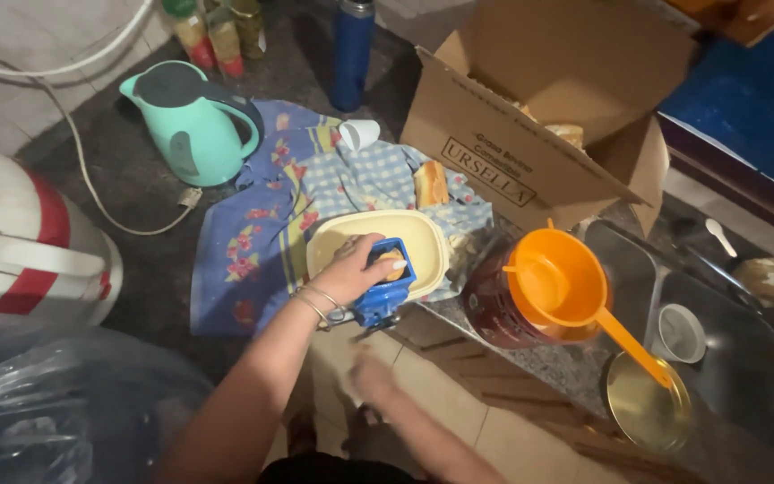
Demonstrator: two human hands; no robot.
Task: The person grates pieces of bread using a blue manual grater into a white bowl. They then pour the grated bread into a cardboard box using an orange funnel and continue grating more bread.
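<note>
— What are the left hand's fingers (371, 253) doing?

— They curl down over a pale lump of food (393, 261), pressing it into the top of a blue grater (385, 282). The grater stands at the counter (163, 260) edge, against a yellow tub (423, 235) resting on a flowered cloth (262, 224).

— And the right hand (371, 376)?

— Blurred, below the counter edge under the grater; she cannot tell how its fingers are set.

— What lies beyond?

— A mint kettle (194, 125) to the left, a cardboard box (512, 134) behind, and an orange funnel (555, 280) sitting in a dark jar (494, 309) just beside the sink (727, 358).
</note>
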